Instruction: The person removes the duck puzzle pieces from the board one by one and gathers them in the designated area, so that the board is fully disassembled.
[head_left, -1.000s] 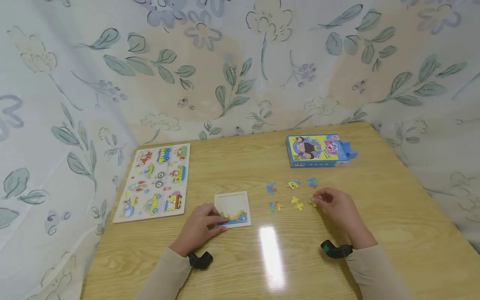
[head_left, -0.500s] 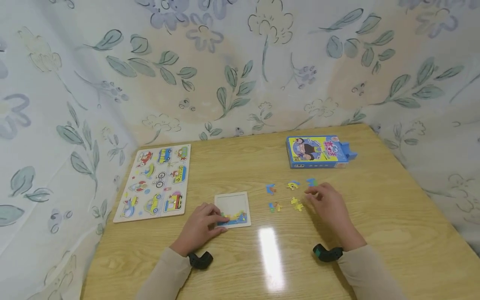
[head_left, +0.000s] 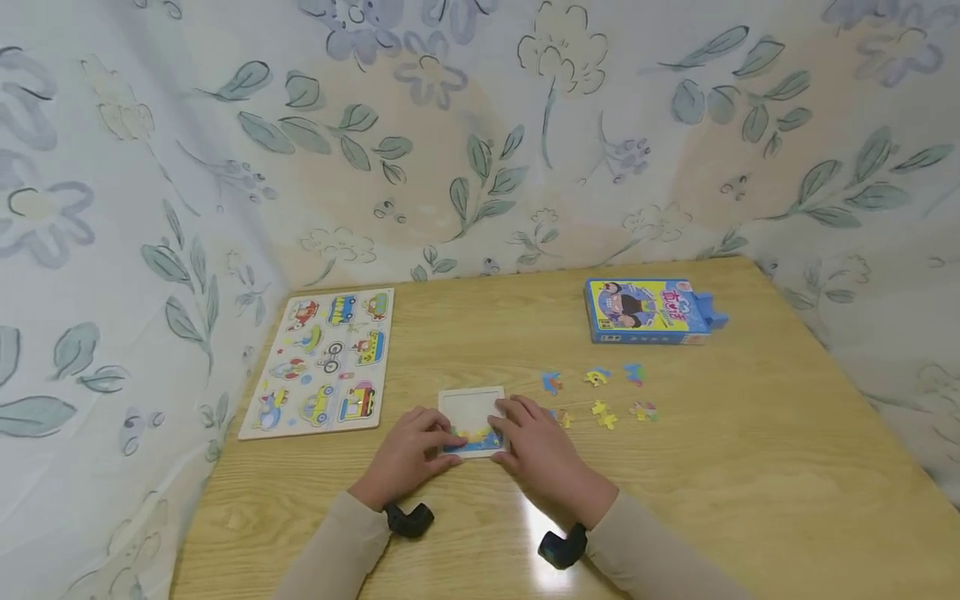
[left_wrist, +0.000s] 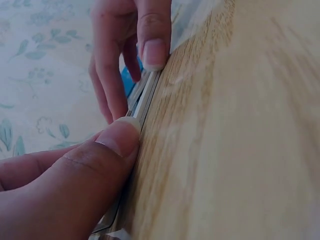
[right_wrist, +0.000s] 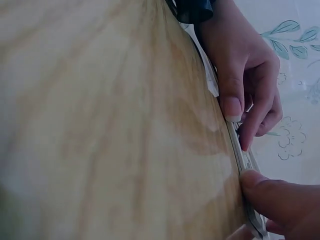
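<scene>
A small square puzzle tray (head_left: 471,401) lies on the table in the head view, with blue and yellow pieces (head_left: 476,438) fitted along its near side. My left hand (head_left: 411,448) holds its left near corner, thumb against the front edge and index finger over the pieces. At the right near corner my right hand (head_left: 542,450) grips the tray, its thumb by the front edge and fingers reaching over the right side. In the left wrist view the left thumb (left_wrist: 120,137) presses the tray's rim; the right thumb (right_wrist: 255,179) does likewise in the right wrist view.
Several loose jigsaw pieces (head_left: 603,414) lie right of the tray, one partly behind the right hand. A larger vehicle picture board (head_left: 322,363) is at the left. A blue and yellow box (head_left: 647,312) with its flap out lies at the back right, before a floral cloth (head_left: 480,125).
My right hand has moved left from the loose pieces to the tray's right side. The left hand has stayed at the tray. The head view has shifted slightly.
</scene>
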